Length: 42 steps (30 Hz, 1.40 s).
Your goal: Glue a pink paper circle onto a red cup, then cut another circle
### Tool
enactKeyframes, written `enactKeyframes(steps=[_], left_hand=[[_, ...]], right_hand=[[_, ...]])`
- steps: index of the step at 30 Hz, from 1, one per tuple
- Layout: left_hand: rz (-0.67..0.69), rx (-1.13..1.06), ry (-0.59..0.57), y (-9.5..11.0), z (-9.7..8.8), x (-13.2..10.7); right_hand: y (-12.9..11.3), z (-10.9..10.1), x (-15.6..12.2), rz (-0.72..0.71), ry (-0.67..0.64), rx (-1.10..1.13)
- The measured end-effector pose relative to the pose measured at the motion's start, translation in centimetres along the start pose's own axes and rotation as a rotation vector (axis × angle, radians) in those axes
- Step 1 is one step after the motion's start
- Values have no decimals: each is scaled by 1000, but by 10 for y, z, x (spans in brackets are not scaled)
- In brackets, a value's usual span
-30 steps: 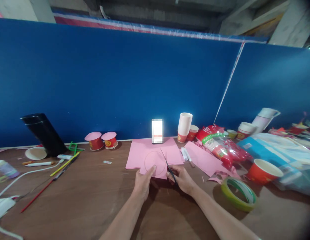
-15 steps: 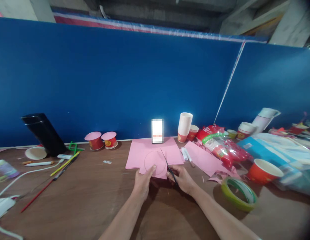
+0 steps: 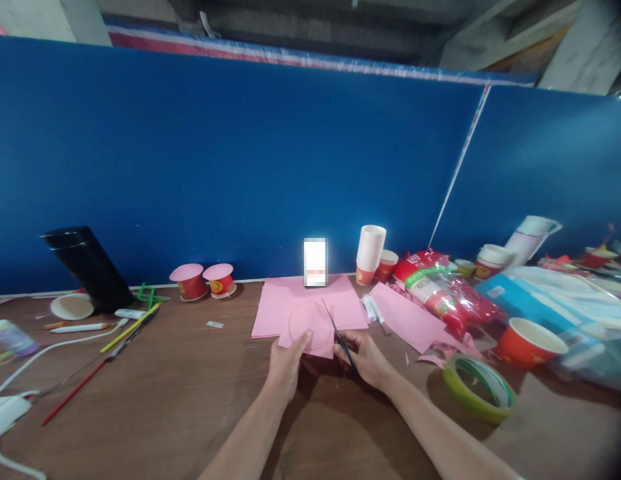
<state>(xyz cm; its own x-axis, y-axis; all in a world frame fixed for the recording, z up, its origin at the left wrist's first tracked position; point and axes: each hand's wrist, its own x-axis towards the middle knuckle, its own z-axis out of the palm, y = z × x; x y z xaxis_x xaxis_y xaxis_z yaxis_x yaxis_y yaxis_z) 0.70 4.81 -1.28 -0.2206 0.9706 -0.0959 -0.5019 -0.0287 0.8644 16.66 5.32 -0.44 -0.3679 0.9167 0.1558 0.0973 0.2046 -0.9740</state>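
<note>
Looks like you're mid-cut: left hand [image 3: 285, 363] fingers pinch the pink sheet [image 3: 310, 327] at 7 o'clock, right hand [image 3: 366, 358] fingers grip the scissors [image 3: 337, 330] at 3, so next turn the circle in slowly.

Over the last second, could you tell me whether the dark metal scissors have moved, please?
No: the dark scissors stay put at the pink paper, tip just below the white upright card.

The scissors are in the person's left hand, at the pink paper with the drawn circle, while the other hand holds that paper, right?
Not quite. The head view shows the scissors in the right hand, at the pink paper with the drawn circle; the left hand holds that paper.
</note>
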Motion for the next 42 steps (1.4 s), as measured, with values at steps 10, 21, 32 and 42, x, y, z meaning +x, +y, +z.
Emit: enactKeyframes(steps=[10, 21, 32, 42], left_hand=[[-2, 4, 22, 2, 2, -1], [8, 10, 17, 5, 0, 0], [12, -38, 14, 4, -6, 5], [8, -67, -61, 7, -8, 5]], right_hand=[[0, 0, 0, -3, -5, 1], [1, 3, -1, 40, 5, 40], [8, -1, 7, 66, 204, 132], [16, -3, 7, -64, 324, -197]])
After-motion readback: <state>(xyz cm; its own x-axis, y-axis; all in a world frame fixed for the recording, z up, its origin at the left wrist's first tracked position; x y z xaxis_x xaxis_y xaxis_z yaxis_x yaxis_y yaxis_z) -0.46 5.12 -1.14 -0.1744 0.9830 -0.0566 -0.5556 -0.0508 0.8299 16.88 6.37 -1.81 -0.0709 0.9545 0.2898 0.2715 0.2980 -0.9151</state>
